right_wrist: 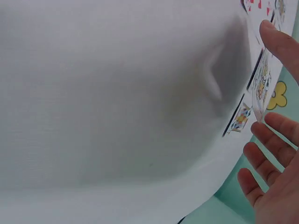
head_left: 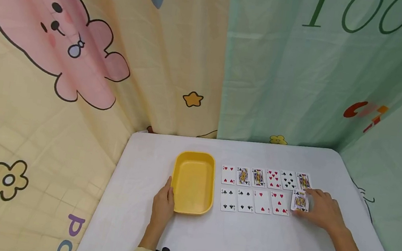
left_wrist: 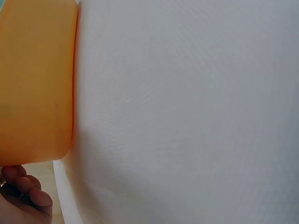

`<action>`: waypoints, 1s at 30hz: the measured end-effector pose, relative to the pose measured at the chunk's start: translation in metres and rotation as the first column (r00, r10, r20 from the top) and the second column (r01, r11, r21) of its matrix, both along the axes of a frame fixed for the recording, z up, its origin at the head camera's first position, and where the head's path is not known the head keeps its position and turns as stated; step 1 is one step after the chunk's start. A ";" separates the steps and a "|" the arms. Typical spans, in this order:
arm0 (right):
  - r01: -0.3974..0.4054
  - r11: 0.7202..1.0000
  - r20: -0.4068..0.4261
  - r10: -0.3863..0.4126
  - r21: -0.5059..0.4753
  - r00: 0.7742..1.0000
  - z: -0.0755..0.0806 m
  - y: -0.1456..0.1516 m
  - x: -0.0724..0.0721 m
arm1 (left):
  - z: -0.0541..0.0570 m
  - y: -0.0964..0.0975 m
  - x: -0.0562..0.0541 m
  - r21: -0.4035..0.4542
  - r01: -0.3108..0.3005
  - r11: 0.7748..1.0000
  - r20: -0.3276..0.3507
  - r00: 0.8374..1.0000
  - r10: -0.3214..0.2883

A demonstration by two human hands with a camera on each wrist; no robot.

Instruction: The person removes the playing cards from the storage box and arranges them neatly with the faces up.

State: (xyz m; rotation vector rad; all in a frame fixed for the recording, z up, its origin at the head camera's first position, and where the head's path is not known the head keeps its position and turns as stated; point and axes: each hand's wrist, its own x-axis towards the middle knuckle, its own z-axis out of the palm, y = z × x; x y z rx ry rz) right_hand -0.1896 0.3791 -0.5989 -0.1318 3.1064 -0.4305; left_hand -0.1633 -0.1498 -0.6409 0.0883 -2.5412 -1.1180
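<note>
My right hand (head_left: 325, 211) pinches a face playing card (head_left: 300, 201) between thumb and fingers at the right end of the lower row of cards. In the right wrist view the same card (right_wrist: 260, 86) stands tilted between the thumb and the fingertips. Beside a yellow rectangular tray (head_left: 211, 187), my left hand (head_left: 163, 206) grips its left edge. The left wrist view shows the tray's orange-looking side (left_wrist: 37, 84), with curled fingers (left_wrist: 39, 198) against its end. Nothing lies inside the tray.
Two rows of face-up cards lie right of the tray, among them a king (head_left: 258, 177) above and a black-suited card (head_left: 228, 200) below. A white cloth (head_left: 237, 250) covers the table. Patterned curtains (head_left: 180, 54) stand behind and at both sides.
</note>
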 end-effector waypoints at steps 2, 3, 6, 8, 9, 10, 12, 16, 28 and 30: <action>-0.002 1.000 0.009 0.002 -0.001 1.000 -0.003 0.004 0.000 | 0.000 0.000 0.000 -0.001 0.002 1.000 -0.006 1.000 -0.002; -0.003 1.000 0.012 0.003 -0.001 1.000 -0.004 0.006 0.000 | 0.000 0.000 -0.001 -0.003 0.002 1.000 -0.010 1.000 -0.002; -0.011 1.000 0.018 0.011 -0.007 1.000 -0.006 0.008 -0.001 | 0.001 0.001 -0.001 0.008 0.005 1.000 -0.013 1.000 -0.005; -0.018 1.000 0.027 0.019 -0.018 0.999 -0.007 0.009 -0.001 | 0.002 0.001 -0.001 0.017 0.006 1.000 -0.003 1.000 -0.006; -0.023 0.999 0.032 0.024 -0.023 0.999 -0.008 0.010 -0.002 | 0.003 0.001 -0.001 0.022 0.006 1.000 0.004 1.000 -0.006; -0.032 0.999 0.039 0.033 -0.026 0.999 -0.009 0.010 -0.002 | 0.003 0.001 -0.001 0.028 0.006 1.000 0.010 1.000 -0.006; -0.046 0.998 0.054 0.048 -0.029 0.997 -0.012 0.009 -0.002 | 0.003 0.002 0.000 0.030 0.007 1.000 0.018 1.000 -0.007; -0.063 0.998 0.074 0.065 -0.027 0.995 -0.014 0.005 -0.001 | 0.003 0.001 0.000 0.024 0.008 1.000 0.018 1.000 -0.008; -0.066 0.996 0.137 0.073 -0.056 0.988 -0.013 0.000 -0.003 | 0.000 -0.001 -0.003 0.014 0.007 1.000 0.024 1.000 -0.007; -0.058 0.997 0.142 0.066 -0.060 0.988 -0.013 0.000 -0.003 | 0.000 -0.001 -0.003 0.016 0.008 1.000 0.032 0.999 -0.008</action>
